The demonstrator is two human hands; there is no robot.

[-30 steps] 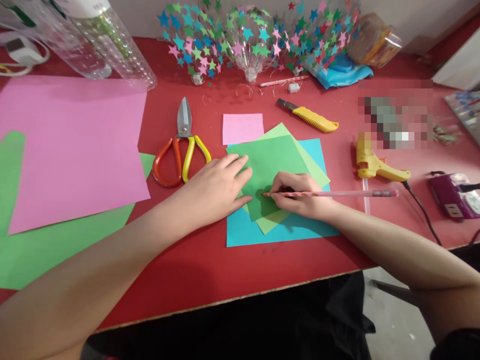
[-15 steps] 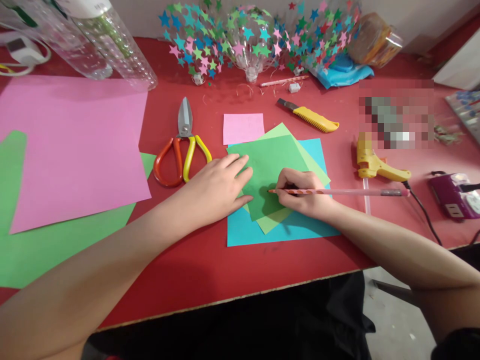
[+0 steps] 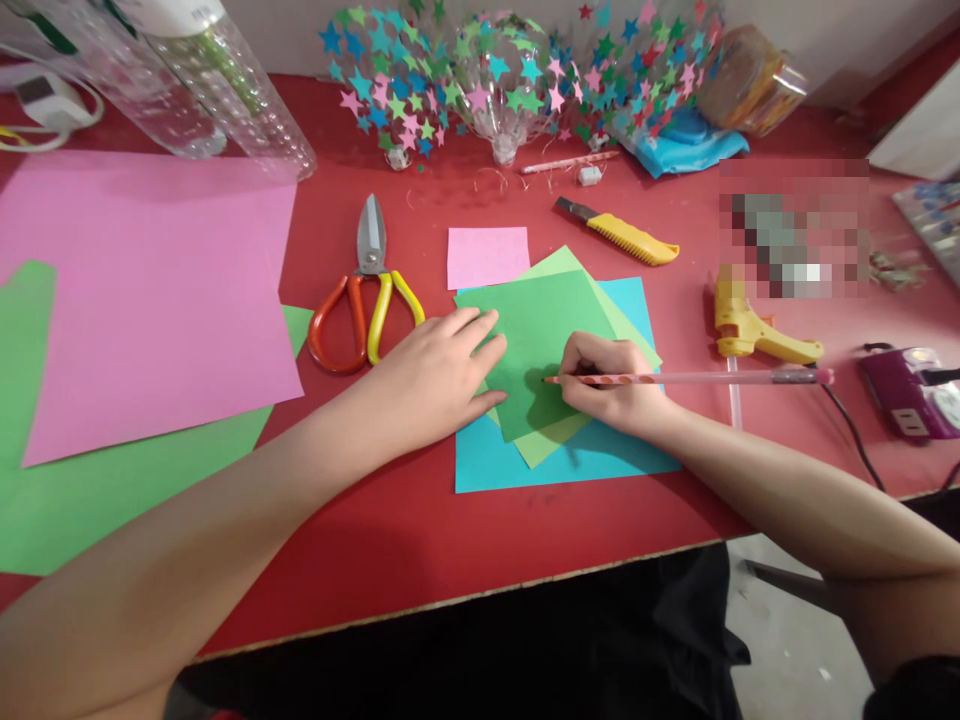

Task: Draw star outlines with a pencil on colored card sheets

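Observation:
My left hand [image 3: 450, 370] lies flat with fingers spread, its fingertips on the left side of a dark green paper square [image 3: 540, 310]. Pinched in my right hand [image 3: 611, 385] is a pink pencil [image 3: 712, 378], its tip at the green paper's surface and its shaft pointing right. Under the dark green square is a light green sheet [image 3: 559, 440], turned at an angle. Both rest on a blue sheet [image 3: 495, 470]. A small pink paper [image 3: 487, 257] touches the stack's upper edge. Any marks on the green paper are too faint to see.
Scissors [image 3: 369, 290] with red and yellow handles lie beside my left hand. A yellow utility knife [image 3: 630, 237] and a yellow glue gun [image 3: 757, 330] are to the right. Large pink paper [image 3: 165, 300] covers the left. Star-covered clear bottles [image 3: 502, 75] stand behind.
My right hand and the pencil have shifted slightly right, and the tip has moved right over the green paper. My left hand has stayed in place.

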